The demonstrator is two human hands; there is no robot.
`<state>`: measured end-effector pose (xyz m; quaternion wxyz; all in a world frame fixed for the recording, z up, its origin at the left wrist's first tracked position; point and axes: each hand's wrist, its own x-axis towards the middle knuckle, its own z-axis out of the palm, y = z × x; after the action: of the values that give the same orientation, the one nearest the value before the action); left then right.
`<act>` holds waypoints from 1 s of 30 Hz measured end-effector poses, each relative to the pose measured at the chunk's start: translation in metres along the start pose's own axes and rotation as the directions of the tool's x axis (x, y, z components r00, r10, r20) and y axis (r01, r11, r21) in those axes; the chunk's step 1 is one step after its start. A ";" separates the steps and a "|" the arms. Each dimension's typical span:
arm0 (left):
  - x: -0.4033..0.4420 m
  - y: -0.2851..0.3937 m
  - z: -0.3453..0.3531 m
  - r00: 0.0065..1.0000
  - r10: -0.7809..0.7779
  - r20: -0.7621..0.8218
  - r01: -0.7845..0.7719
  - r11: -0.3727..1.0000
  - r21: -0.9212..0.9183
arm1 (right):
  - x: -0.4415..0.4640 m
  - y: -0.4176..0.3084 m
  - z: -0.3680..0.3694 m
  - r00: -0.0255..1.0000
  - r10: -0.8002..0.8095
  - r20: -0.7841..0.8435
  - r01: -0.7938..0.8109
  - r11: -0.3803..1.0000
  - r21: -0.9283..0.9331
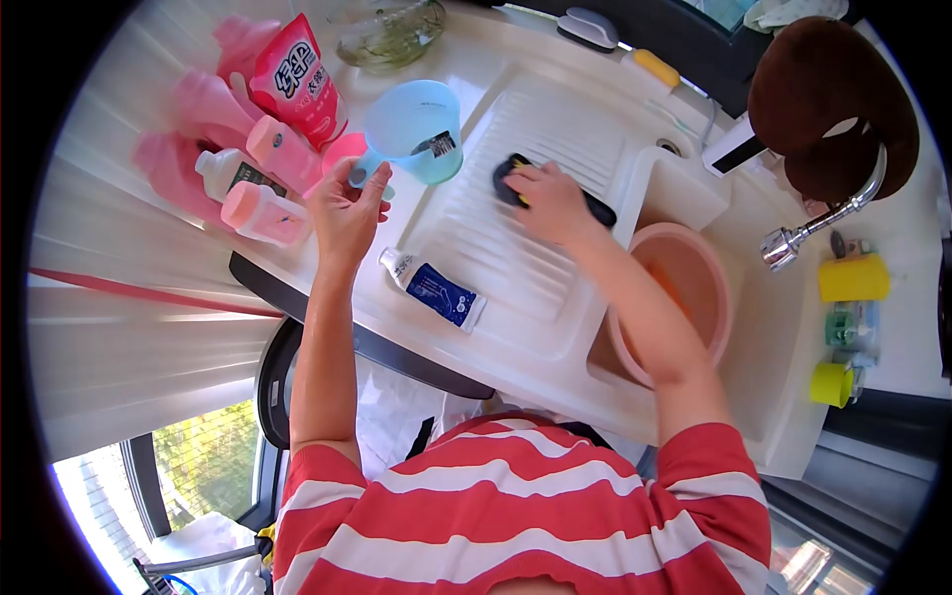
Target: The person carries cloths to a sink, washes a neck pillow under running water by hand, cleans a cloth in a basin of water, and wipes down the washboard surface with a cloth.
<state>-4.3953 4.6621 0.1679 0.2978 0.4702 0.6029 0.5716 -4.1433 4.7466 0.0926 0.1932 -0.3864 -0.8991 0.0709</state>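
My left hand (347, 213) is closed on the handle of a light blue, see-through plastic cup (397, 134), thumb and fingers pinching it. The cup is tilted, and a dark label shows on its side. On the ribbed white washboard (526, 268), my right hand (550, 198) grips a long black object with yellow marks (600, 210). My fingers cover much of it, so its kind cannot be made out. A blue-and-white tube (436, 293) lies near the washboard's left edge, between my two arms.
Pink bottles (268, 213) and a red detergent pouch (297, 84) crowd the left. A glass bowl (387, 35) stands behind. A pink basin (719, 297) sits in the sink at right, near the metal faucet (780, 248). Yellow containers (853, 278) line the far right.
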 end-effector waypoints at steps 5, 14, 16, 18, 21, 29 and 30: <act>0.003 -0.012 0.015 0.996 -0.012 0.091 0.013 1.000 -0.016 | -0.044 0.029 -0.067 0.894 0.201 0.401 -0.075 0.948 -0.309; -0.001 -0.036 0.048 0.988 -0.024 0.155 0.019 0.999 0.032 | 0.010 0.105 -0.067 0.909 0.403 -0.105 -0.414 0.848 -0.330; -0.002 -0.033 0.047 0.991 -0.009 0.130 0.007 1.000 0.018 | 0.010 0.114 -0.055 0.901 0.431 -0.051 -0.408 0.803 -0.435; -0.002 -0.022 0.036 0.996 -0.013 0.088 0.017 0.999 -0.047 | 0.004 0.111 -0.044 0.871 0.481 0.097 -0.347 0.744 -0.572; -0.001 -0.004 0.005 1.000 0.018 0.005 -0.017 0.997 -0.079 | -0.020 0.051 -0.062 0.846 0.438 0.304 -0.236 0.819 -0.524; -0.021 0.017 -0.046 0.997 0.049 -0.059 -0.047 0.999 0.028 | 0.000 -0.020 -0.044 0.998 -0.050 -0.026 0.051 0.998 0.025; -0.023 0.018 -0.046 0.997 0.059 -0.059 -0.057 0.998 0.032 | 0.010 -0.032 -0.025 0.990 -0.127 -0.062 0.134 0.983 0.126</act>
<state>-4.4232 4.6205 0.1890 0.2556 0.4748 0.6061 0.5847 -4.1606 4.7314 0.1270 0.2465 -0.3151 -0.9103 0.1060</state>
